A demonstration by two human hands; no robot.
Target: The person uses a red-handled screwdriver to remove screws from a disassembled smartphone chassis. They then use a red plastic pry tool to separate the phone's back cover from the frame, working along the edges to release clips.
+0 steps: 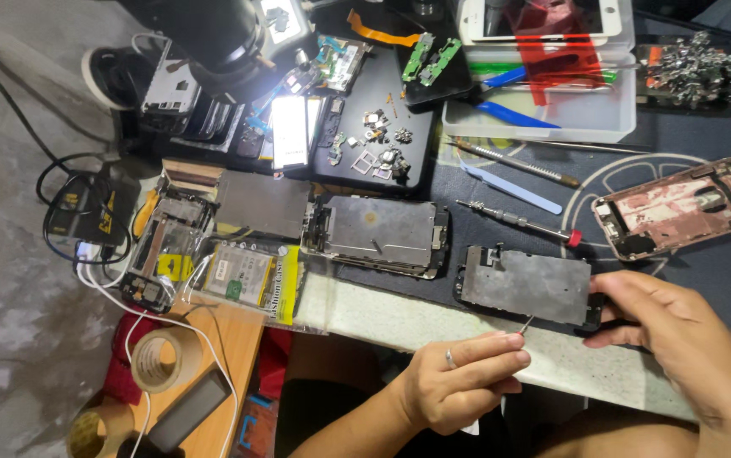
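A pale speckled stone worktop (399, 321) carries a dark mat (705, 254) across its far side. On the mat lie a grey metal phone screen backplate (525, 284) at the near edge, a second grey backplate (380, 235) just left of it, a pinkish opened phone housing (679, 208) to the right, a slim red-capped screwdriver (518, 220), a pale blue plastic pry tool (510, 189) and a white plastic tray (552, 110) holding tools. Farther left lie a black pad (382, 119) strewn with small metal parts, another stripped phone frame (162, 250) and a clear packet with a yellow strip (255, 278). A lower wooden surface (230, 356) bears a roll of tan tape (162, 359).
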